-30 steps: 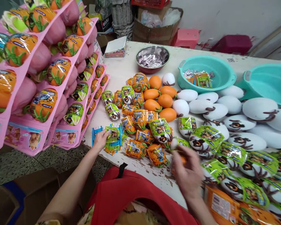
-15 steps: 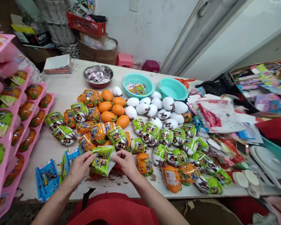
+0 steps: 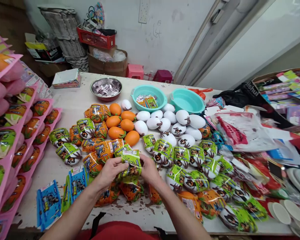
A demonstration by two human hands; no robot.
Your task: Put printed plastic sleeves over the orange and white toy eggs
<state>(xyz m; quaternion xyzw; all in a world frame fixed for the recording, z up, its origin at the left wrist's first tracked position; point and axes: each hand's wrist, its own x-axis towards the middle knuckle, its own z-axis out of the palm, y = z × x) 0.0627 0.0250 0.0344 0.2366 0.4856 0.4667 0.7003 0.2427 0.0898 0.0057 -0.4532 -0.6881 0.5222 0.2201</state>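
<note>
A green printed plastic sleeve [image 3: 132, 160] is held up between my hands over the near middle of the table. My left hand [image 3: 111, 171] pinches its left side, thumb in front. My right hand [image 3: 150, 169] grips the right edge, its fingers partly hidden behind the sleeve. Beneath and around my hands lie orange wrapped eggs [image 3: 131, 190] in printed sleeves. White eggs in green sleeves [image 3: 162, 150] lie to the right. Bare orange eggs [image 3: 127, 125] and bare white eggs [image 3: 153, 123] are grouped farther back. Flat blue sleeves [image 3: 50, 200] lie in a pile at the front left.
Pink trays of wrapped eggs [image 3: 27, 125] stack up at the left. At the back are a metal bowl of small packets [image 3: 92, 87], a turquoise basin with packets [image 3: 162, 104] and another turquoise basin [image 3: 187, 100]. Plastic bags [image 3: 242, 131] and white cups [image 3: 281, 213] crowd the right.
Both hands have moved right and slightly up in the view with the green sleeve. My right hand has closed in on the sleeve's right edge. The camera view has tilted up slightly.
</note>
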